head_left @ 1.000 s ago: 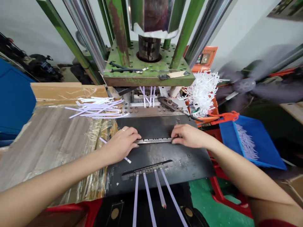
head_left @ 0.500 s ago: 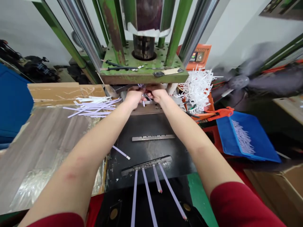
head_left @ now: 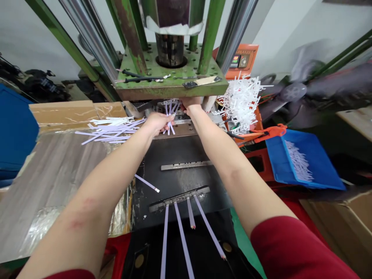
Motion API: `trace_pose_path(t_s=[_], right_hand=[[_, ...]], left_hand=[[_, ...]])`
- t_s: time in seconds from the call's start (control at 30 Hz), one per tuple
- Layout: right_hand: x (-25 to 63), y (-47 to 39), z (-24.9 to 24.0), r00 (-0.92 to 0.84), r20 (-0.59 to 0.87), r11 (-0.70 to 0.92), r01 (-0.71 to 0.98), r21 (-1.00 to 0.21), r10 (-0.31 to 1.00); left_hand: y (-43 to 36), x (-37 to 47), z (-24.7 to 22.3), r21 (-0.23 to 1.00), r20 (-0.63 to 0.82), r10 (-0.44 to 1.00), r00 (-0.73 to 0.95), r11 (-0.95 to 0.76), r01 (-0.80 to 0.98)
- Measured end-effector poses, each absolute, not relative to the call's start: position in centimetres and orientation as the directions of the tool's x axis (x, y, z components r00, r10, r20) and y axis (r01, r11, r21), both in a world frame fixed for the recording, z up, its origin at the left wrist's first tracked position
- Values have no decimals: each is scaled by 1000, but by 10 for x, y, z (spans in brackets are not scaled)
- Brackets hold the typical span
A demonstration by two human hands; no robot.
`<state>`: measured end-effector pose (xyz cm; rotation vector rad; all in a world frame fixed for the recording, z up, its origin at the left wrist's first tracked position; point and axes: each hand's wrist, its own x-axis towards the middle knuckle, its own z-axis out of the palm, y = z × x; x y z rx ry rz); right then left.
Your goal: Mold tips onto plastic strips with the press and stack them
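Observation:
At the press opening, my left hand point(head_left: 159, 122) is closed around a small fanned bundle of lavender strips point(head_left: 171, 106), whose ends stick out above and below the fingers. My right hand point(head_left: 189, 104) reaches under the green press plate point(head_left: 174, 87), beside the strips' upper ends. Its fingers look curled, but the plate partly hides them and I cannot make out what they hold. Nearer to me, a slotted metal bar point(head_left: 179, 198) lies on the black surface with several lavender strips point(head_left: 180, 240) running from it toward my body. Another slotted bar point(head_left: 186, 166) lies behind it.
Left of the press, loose lavender strips point(head_left: 116, 130) lie piled by cardboard point(head_left: 62, 116). One strip point(head_left: 147, 183) is on the black surface. To the right are a heap of white scraps point(head_left: 241, 100), orange-handled pliers point(head_left: 273, 133), a blue bin point(head_left: 322, 162) and a spinning fan point(head_left: 293, 93).
My left hand has drawn left, away from my right hand, and the fanned strip bundle now shows in it. My right hand has slid slightly left and farther under the plate.

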<state>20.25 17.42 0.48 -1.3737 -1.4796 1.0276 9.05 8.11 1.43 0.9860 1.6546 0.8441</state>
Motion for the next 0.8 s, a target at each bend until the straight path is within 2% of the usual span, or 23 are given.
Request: trace_pose_path(t_s=[0.1,0.2,0.3,0.4,0.47,0.57,0.7,0.8], right_hand=[[220,136,16,16,-81,-82,328,-941,997],[263,81,20,-15,-95,-90,213,-973,995],[329,35,23,-5,-64,-63,59,-996,998],[393,17,30,-10,-76,-75,74,-994,997],[421,19,38,38,-43,-47,111,-993,998],[434,29,46,180,83,62,119,-991,980],[424,38,47,170,121,90,176,-980,978],[424,58,54,229,272,206,274,-940,935]], left_hand=[[55,89,22,884,-382,915,-128,402,240],[16,78,31,844,-378,925,29,332,422],[-22,64,37,693,-426,885,187,187,696],[-40,57,37,566,-423,886,188,97,818],[-40,59,35,527,-402,896,187,60,848],[-33,68,30,534,-399,887,230,20,845],[-27,76,25,590,-454,851,262,67,804],[-27,76,24,628,-477,842,251,128,767]])
